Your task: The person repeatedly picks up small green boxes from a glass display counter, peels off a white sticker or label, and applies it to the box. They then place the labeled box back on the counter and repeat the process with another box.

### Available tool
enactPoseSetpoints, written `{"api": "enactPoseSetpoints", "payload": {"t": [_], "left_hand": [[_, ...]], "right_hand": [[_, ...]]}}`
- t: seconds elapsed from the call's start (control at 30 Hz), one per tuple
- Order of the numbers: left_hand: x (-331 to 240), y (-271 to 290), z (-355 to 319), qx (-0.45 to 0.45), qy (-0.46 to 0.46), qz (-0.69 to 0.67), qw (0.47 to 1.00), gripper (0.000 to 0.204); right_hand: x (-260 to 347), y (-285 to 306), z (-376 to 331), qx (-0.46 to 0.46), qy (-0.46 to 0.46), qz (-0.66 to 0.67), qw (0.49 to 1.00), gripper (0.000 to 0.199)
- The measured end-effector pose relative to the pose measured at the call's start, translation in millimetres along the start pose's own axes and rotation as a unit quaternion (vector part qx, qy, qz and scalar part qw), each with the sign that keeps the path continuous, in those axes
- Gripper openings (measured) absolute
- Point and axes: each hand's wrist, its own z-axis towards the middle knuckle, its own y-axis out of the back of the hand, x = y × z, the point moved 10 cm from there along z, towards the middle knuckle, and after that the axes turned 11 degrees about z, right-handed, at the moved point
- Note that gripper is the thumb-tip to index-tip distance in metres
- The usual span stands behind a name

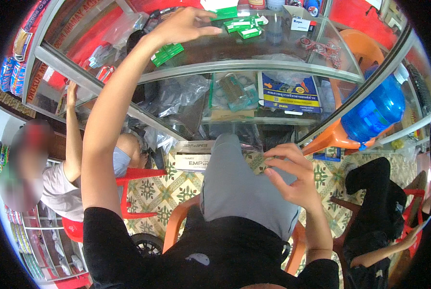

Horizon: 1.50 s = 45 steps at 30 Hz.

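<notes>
My left hand (181,25) reaches over the glass display case (235,66), its thumb and fingers apart and nothing between them. Just right of its fingertips, a group of small green-and-white boxes (244,25) lies on the case, and another green box (167,54) is below the wrist. Above my grey-clad right thigh is my right hand (292,179). Its fingers are loosely bent, with the thumb apart, and no object shows in it.
A big blue water bottle (375,108) stands on an orange plastic chair (329,137) at the right. Long printed cartons (192,156) rest on the tiled floor by my knees. People sit at left and right. Clear plastic bags (181,94) and a blue-yellow package (290,92) fill the lower shelf.
</notes>
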Motion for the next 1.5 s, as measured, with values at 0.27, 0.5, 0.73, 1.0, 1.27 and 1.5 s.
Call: {"api": "enactPoseSetpoints", "payload": {"t": [0.27,0.5,0.73,1.0,1.27,1.5], "left_hand": [[-36,-43,59,-0.044,-0.062,0.085,0.994,0.069],[-65,-23,43,-0.136,-0.067,-0.004,0.988,0.048],[-143,-54,-49,-0.017,-0.025,-0.736,0.676,0.042],[-218,-129,-163,0.073,0.082,-0.835,0.539,0.049],[-206,-124,-188,-0.079,0.083,-0.724,0.68,0.052],[-188,-105,-206,-0.237,0.048,-0.609,0.755,0.061]], "right_hand": [[4,5,-12,-0.003,-0.012,-0.005,1.0,0.018],[5,21,-21,-0.025,-0.014,-0.013,1.0,0.015],[1,54,-11,-0.131,0.008,-0.046,0.99,0.031],[10,53,34,-0.153,0.016,0.009,0.988,0.038],[-1,26,38,-0.093,-0.01,0.046,0.995,0.035],[7,7,43,-0.002,-0.023,0.01,1.0,0.048]]}}
